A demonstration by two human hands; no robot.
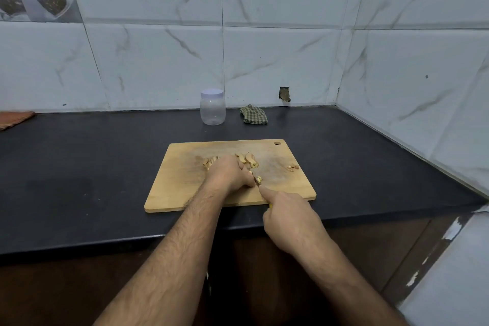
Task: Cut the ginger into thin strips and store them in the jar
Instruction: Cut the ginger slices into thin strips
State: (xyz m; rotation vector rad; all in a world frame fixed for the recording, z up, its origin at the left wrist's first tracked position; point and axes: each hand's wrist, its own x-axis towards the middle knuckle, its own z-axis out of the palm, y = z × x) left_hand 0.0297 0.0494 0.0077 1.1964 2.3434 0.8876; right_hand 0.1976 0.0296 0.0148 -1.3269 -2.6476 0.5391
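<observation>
Ginger pieces lie scattered on a wooden cutting board, with one cluster toward the board's middle, a smaller cluster near its right edge, and a few cut bits beside the blade. The left hand, fingers curled downward, presses a piece of ginger against the board; the piece itself is mostly hidden beneath the fingers. The right hand grips a knife with the index finger extended along its spine; only a little of the blade and a yellow sliver of handle show. The two hands sit close together over the board's near half. The board rests on a dark countertop. Behind it, near the tiled wall, stands a clear plastic jar with its pale lid on, and just beside the jar lies a folded checked cloth.
</observation>
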